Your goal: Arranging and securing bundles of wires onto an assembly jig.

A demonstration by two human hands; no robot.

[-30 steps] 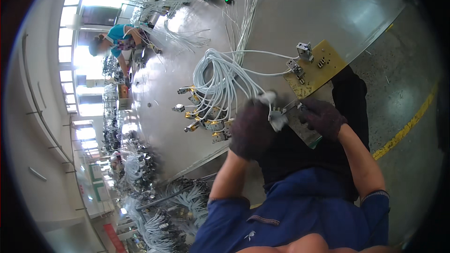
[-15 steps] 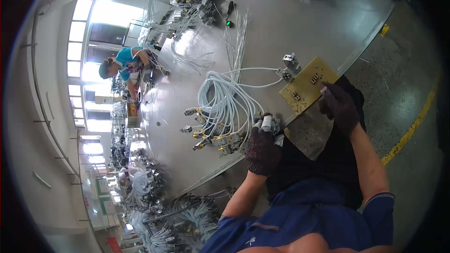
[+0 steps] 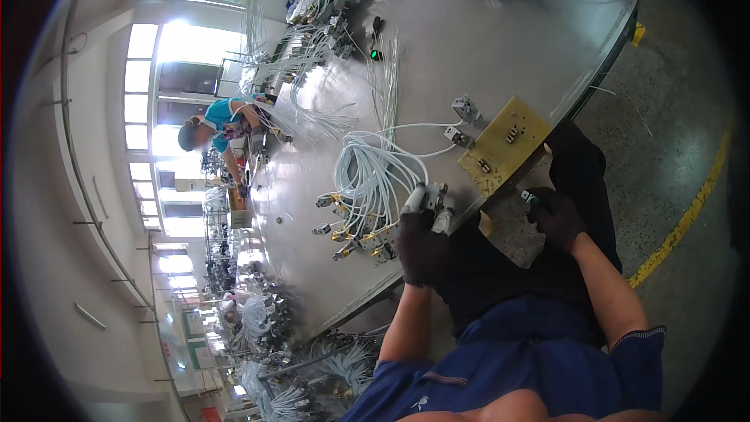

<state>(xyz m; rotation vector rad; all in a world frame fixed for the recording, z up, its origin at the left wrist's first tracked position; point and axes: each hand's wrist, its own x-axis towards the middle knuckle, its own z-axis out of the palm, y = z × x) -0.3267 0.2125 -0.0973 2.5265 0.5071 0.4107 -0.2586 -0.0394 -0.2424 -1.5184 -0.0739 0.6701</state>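
My left hand (image 3: 423,241), in a dark glove with pale wrapped fingers, is closed on a small metal fitting (image 3: 435,194) beside the table edge. A looped bundle of white cables (image 3: 361,172) lies beyond it, with metal and brass-coloured end pieces (image 3: 341,228) at its near end. Lower right, over my lap, my gloved right hand (image 3: 556,219) is closed. Something small and pale shows at its fingertips; I cannot make out whether it is a part or finger wrapping. Between the hands and farther off lies a yellow fixture plate (image 3: 506,144) with small metal pegs.
Two metal fittings (image 3: 461,137) stand beside the plate's far left corner. A black-handled tool (image 3: 377,31) lies farther back on the grey table (image 3: 484,47). Cable bundles (image 3: 312,0) line the far side. Another person (image 3: 223,125) works at the left.
My right hand has drawn back from the yellow plate toward my lap. My left hand has lifted slightly and moved left with the metal fitting. The view has shifted a little.
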